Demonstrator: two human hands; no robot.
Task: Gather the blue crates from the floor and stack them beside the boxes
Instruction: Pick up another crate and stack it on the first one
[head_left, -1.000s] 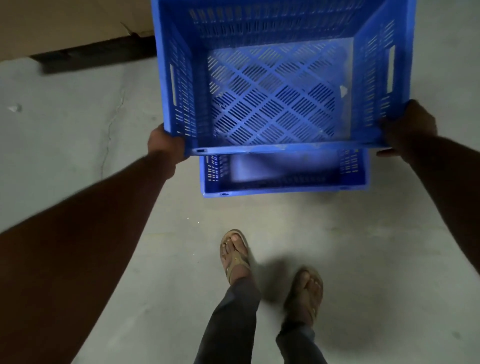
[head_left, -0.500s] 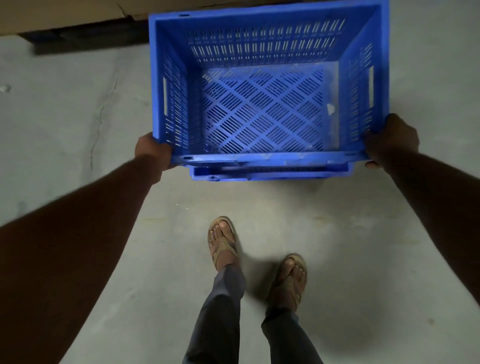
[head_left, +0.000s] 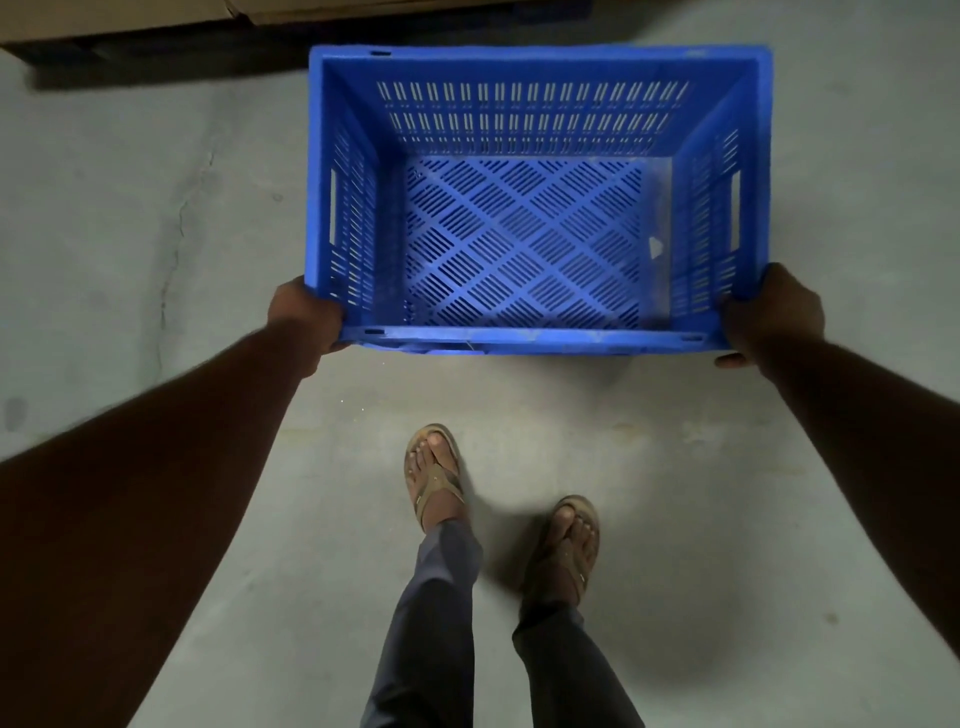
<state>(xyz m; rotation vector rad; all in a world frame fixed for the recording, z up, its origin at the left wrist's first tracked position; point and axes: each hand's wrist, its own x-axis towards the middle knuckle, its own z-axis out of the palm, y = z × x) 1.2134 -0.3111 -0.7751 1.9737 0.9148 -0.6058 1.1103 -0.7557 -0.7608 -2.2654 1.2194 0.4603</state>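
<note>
A blue slotted plastic crate (head_left: 524, 239) fills the upper middle of the head view, seen from above with its open top toward me. My left hand (head_left: 306, 319) grips its near left corner and my right hand (head_left: 771, 312) grips its near right corner. Just under the near rim a thin strip of a second blue crate (head_left: 447, 351) shows; the held crate covers nearly all of it, and I cannot tell whether the two touch. A small white scrap lies inside the held crate at the right.
Cardboard boxes (head_left: 119, 18) run along the top edge with a dark gap (head_left: 156, 57) beneath them, just beyond the crate. Grey concrete floor (head_left: 130, 234) with a crack spreads on the left. My sandalled feet (head_left: 436, 478) stand below the crate.
The held crate has come down and lined up over the lower crate, which showed well below its near rim before and is now almost fully covered. Both hands kept their grip.
</note>
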